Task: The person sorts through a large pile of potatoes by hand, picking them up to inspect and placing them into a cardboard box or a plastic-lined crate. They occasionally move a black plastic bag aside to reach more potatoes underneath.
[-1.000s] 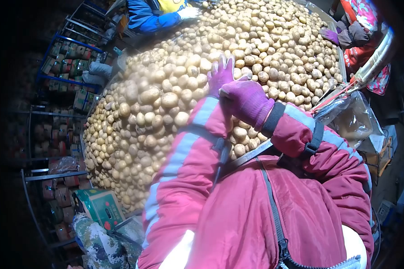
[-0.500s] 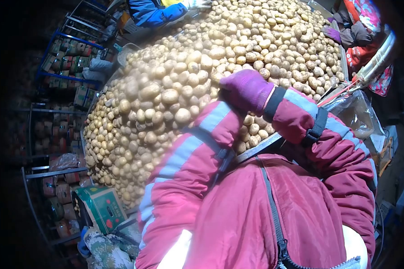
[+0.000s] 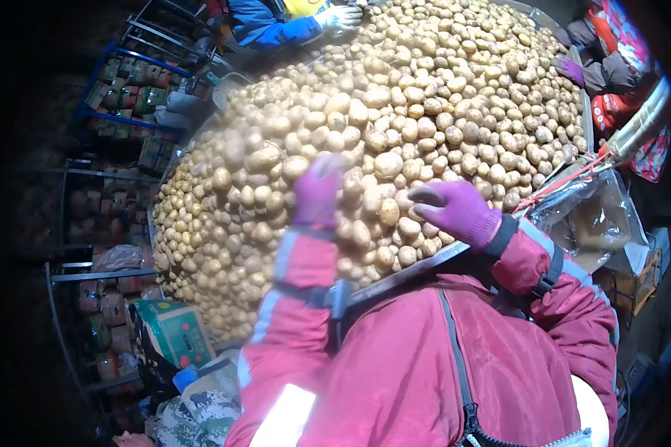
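A wide heap of potatoes (image 3: 425, 112) fills the metal-edged table (image 3: 406, 277) in front of me. My left hand (image 3: 318, 191), in a purple glove, hovers over or touches the potatoes left of centre; motion smears its fingers. In a matching glove, my right hand (image 3: 455, 210) is over the heap near the front edge. Its thumb and fingers are apart, pointing left, and no potato shows between them. Both wrists have dark cuffs on red sleeves with pale stripes.
Another person's white-gloved hand (image 3: 339, 18) is at the far edge. A second person's purple-gloved hand (image 3: 570, 71) rests at the right rim. A green carton (image 3: 173, 334) stands lower left, near a person in camouflage clothing (image 3: 201, 410). A plastic-lined box (image 3: 593, 220) is at right.
My hands were close together over the heap and are now apart. The left has swung left, the right has moved slightly right and down. The view has shifted a little.
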A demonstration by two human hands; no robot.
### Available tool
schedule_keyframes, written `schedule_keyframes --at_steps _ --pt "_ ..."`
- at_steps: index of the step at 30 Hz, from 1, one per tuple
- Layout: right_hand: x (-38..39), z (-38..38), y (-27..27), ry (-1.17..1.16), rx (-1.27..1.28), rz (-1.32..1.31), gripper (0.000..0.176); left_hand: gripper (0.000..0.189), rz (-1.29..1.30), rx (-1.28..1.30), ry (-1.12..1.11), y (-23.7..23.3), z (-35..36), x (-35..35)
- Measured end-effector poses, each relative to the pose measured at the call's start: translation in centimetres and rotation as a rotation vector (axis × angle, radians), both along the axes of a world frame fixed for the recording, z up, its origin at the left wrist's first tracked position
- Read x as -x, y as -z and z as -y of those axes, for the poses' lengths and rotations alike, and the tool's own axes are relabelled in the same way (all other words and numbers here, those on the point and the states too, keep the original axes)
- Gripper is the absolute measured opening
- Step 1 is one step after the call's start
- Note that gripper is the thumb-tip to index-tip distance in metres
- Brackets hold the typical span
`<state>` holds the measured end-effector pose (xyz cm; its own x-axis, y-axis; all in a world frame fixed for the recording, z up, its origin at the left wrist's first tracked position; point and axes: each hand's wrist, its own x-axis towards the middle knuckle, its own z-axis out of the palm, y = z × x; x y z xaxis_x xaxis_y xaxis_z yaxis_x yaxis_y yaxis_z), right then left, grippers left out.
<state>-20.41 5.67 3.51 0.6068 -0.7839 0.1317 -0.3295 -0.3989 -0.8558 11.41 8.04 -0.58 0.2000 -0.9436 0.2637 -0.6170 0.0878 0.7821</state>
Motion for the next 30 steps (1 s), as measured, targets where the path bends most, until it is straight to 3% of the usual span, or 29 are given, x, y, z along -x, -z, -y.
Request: schedule_keyframes --at_steps 1,2,4,6,7,9,12,13,16,18,21,22,23,25,26,28,30 --pt "0.8 0.1 0.2 0.011 -0.097 -0.044 0.026 0.037 -0.022 -0.046 -0.115 -1.8 -1.7 -1.8" --pt "1.2 0.0 0.9 0.019 -0.156 -0.042 0.027 0.040 -0.085 -0.169 -0.296 -6.4 -2.8 -0.9" --pt "1.1 0.1 2.3 0.015 -0.254 -0.025 0.029 0.048 0.023 -0.339 -0.453 -10.8 -3.2 -1.1" --pt "0.1 0.4 3.5 -0.019 -0.322 0.002 0.030 0.061 0.343 -0.350 -0.346 -8.3 -2.9 -4.3" --pt "-0.6 0.5 2.5 -0.015 -0.550 0.008 0.032 0.070 0.498 -0.302 -0.273 -5.9 -2.5 -6.2" --pt "-2.4 0.6 5.7 -0.014 -0.434 0.111 0.031 0.076 0.653 -0.185 -0.182 -2.6 -0.9 -5.9" --pt "-4.8 1.8 5.0 0.034 -0.526 0.027 0.033 0.079 0.748 -0.318 -0.194 -1.9 1.3 -5.0" --pt "-5.3 1.6 5.0 0.059 -0.482 0.042 0.034 0.080 0.701 -0.459 -0.215 -4.0 1.7 -3.7" --pt "-6.6 1.5 5.5 0.111 -0.305 0.095 0.039 0.078 0.839 -0.513 -0.207 -3.0 4.2 -4.5" --pt "-7.5 1.6 6.7 0.119 -0.161 0.142 0.044 0.074 0.578 -0.471 -0.209 -3.0 5.7 -4.9" --pt "-8.3 2.7 3.9 0.145 -0.709 0.254 0.045 0.070 0.144 -0.330 -0.076 -5.4 6.0 -3.5" --pt "-8.4 3.1 2.7 0.101 -0.900 0.381 0.051 0.068 -0.001 -0.269 -0.012 -5.4 5.0 -2.7" --pt "-8.6 3.5 2.1 0.053 -0.935 0.404 0.060 0.071 -0.187 -0.280 0.042 -4.5 4.3 -1.5" --pt "-9.3 3.9 2.1 -0.093 -1.080 0.622 0.068 0.074 -0.016 -0.196 0.111 -4.8 2.3 1.8" --pt "-9.2 3.3 0.6 -0.024 -1.167 0.611 0.053 0.076 -0.012 -0.189 0.170 -4.4 1.5 3.2" --pt "-9.1 3.0 2.8 -0.032 -1.150 0.635 0.037 0.080 0.054 -0.137 0.281 -3.6 0.5 5.7" --pt "-9.2 2.3 3.4 -0.067 -1.208 0.933 0.026 0.078 0.062 -0.124 0.326 -3.2 -0.2 7.8"
